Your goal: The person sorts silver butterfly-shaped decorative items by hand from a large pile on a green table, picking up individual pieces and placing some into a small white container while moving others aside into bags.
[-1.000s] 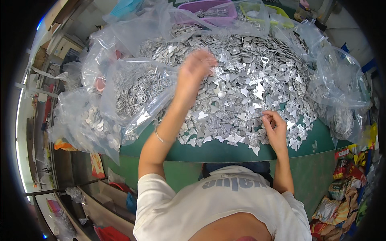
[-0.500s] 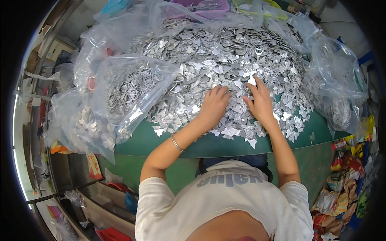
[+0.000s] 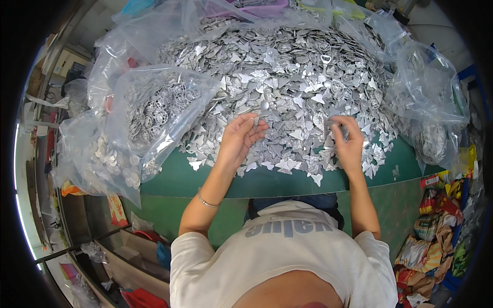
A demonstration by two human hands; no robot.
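Observation:
A wide heap of small flat silver-grey metal pieces (image 3: 287, 77) covers the green table (image 3: 215, 189). Many of them have pointed, winged outlines. My left hand (image 3: 240, 137) is turned partly palm up over the near left of the heap, thumb and fingers pinching a small grey metal piece (image 3: 256, 121). Over the right part of the heap, my right hand (image 3: 350, 139) curls with thumb and forefinger close together; what lies between them is too small to make out. A round shiny piece (image 3: 264, 105) rests just beyond my left hand.
Clear plastic bags with metal rings (image 3: 154, 110) and round discs (image 3: 110, 159) lie at left. Another filled bag (image 3: 429, 102) stands at right. Purple (image 3: 246, 9) and yellow-green trays sit at the back. Colourful packages (image 3: 426, 251) are stacked at lower right.
My left hand has drawn back leftward and turned palm up, now with a small metal piece in its fingers. My right hand has pulled back toward me and right, its fingers curling in.

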